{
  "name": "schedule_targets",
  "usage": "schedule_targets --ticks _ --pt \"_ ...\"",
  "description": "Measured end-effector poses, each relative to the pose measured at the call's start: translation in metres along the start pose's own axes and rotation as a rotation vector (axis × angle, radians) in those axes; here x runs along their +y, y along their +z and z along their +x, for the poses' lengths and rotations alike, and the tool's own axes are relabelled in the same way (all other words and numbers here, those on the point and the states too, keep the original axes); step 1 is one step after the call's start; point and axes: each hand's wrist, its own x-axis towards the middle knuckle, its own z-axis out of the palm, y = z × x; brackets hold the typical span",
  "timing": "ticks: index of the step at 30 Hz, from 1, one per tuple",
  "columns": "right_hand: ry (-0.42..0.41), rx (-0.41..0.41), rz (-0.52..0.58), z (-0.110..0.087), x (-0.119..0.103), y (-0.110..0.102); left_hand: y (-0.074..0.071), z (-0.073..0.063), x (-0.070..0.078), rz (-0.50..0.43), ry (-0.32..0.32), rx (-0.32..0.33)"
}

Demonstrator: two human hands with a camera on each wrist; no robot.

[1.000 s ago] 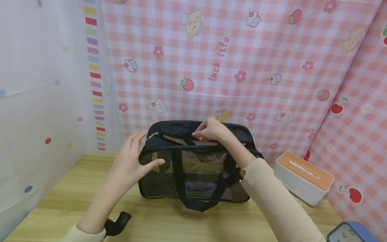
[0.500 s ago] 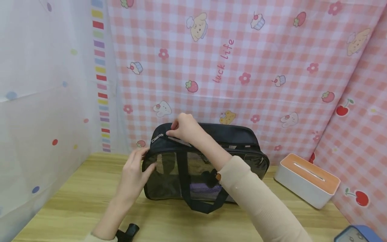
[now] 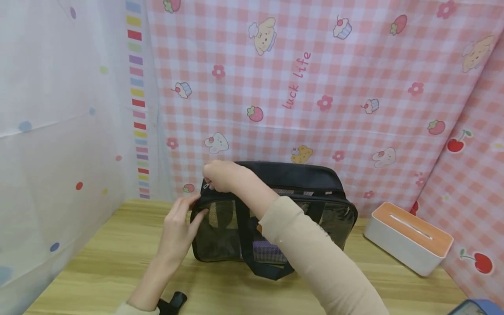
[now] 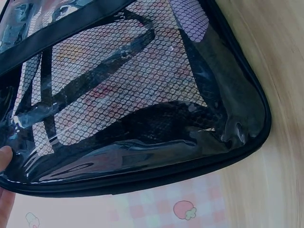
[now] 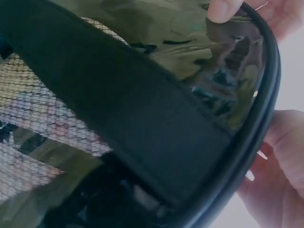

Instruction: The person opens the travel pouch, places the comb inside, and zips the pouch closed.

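Observation:
A black bag with see-through panels, mesh and strap handles stands upright on the wooden table. My left hand holds its left edge, the thumb on the clear front panel and the fingers round the side. Over the bag's top left corner, my right hand has curled fingers at the silver zipper pull and seems to pinch it; the fingertips are partly hidden. The zipper slot along the top shows gaps of mesh. Something purple shows through the front, partly covered by the handle.
A white tissue box with an orange lid stands right of the bag. A blue-edged object is cut off at the lower right corner. Pink checked cloth hangs behind, and white dotted cloth hangs at the left.
My right hand has moved left along the bag's top, from near its middle to the zipper pull at the left corner. The left hand has settled closer round the left edge.

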Motion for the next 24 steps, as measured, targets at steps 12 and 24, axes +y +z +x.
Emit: schedule_targets --ticks 12,24 --pt "0.134 0.313 0.190 -0.003 0.009 0.007 0.002 -0.002 0.000 0.014 0.000 0.021" --pt "0.553 0.216 0.876 -0.006 0.028 0.002 0.002 -0.002 0.000 0.005 -0.009 0.026"
